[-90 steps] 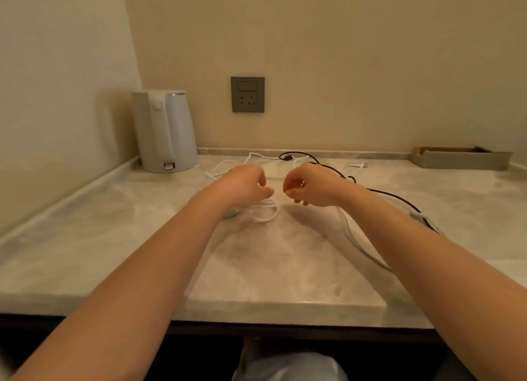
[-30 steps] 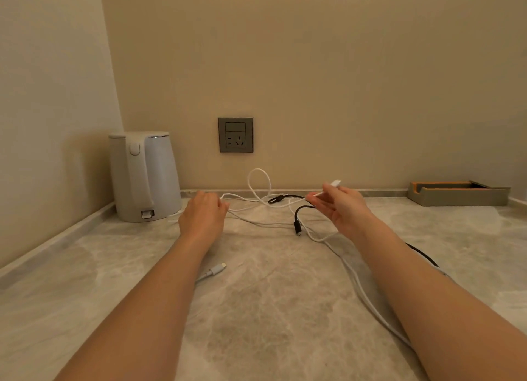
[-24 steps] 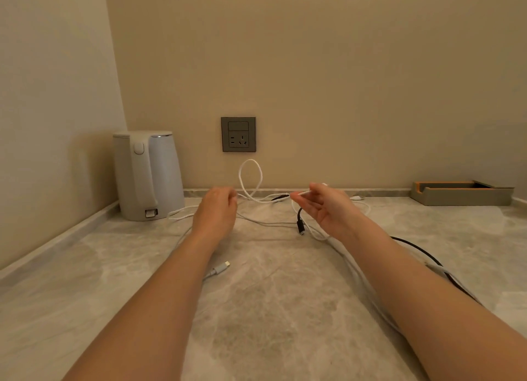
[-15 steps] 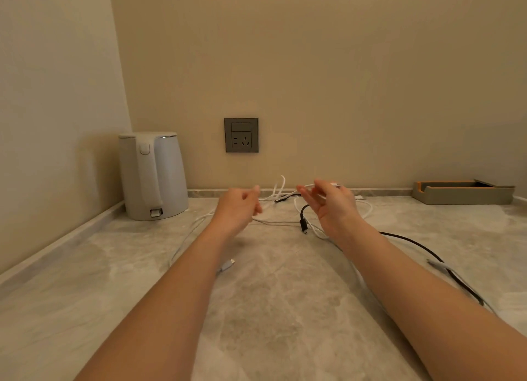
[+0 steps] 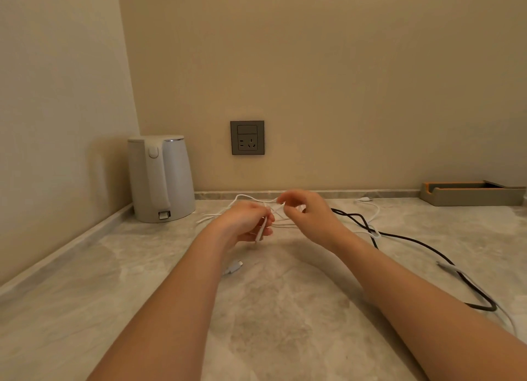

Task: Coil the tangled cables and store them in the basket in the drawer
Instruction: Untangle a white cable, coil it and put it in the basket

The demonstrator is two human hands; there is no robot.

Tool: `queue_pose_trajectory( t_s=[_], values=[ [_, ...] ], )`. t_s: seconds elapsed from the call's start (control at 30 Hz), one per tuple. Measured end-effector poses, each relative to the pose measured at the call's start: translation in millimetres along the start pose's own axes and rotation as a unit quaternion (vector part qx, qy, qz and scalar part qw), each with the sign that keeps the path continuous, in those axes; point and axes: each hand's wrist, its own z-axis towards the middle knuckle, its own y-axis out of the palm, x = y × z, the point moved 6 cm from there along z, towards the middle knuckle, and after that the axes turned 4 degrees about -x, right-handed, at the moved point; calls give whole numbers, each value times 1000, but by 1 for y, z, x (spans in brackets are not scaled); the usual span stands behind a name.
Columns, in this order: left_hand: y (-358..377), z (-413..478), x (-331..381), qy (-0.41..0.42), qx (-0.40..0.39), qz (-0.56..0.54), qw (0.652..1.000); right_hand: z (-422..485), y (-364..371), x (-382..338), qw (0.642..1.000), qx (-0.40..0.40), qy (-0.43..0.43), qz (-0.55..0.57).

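Tangled white cables (image 5: 368, 206) and a black cable (image 5: 422, 244) lie across the marble counter (image 5: 285, 309). My left hand (image 5: 245, 221) hovers over the counter's middle and pinches a white cable end, whose plug hangs down between the fingers. My right hand (image 5: 308, 212) is close beside it, fingers curled and pinching a white strand near the tangle. A loose white plug (image 5: 233, 267) lies on the counter just below my left wrist. No drawer or basket is in view.
A white electric kettle (image 5: 159, 178) stands at the back left corner. A grey wall socket (image 5: 247, 137) sits above the counter. A flat grey and orange tray (image 5: 470, 192) rests at the back right against the wall.
Both hands have drawn together over the middle of the counter. The white plug end has passed from my right hand to my left, and the raised loop has dropped flat.
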Motion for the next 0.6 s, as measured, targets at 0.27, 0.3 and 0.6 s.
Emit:
queue_pose_trajectory(
  t_s=[0.27,0.3,0.6],
  values=[
    [1,-14,22,81,-160,-137,974,7,8,36,991,-18,96,-93],
    [0,-16,25,92,-161,-157,970,8,7,39,991,10,123,-41],
    [-16,-13,29,131,-108,-231,958,5,-17,21,972,119,204,-19]
  ],
)
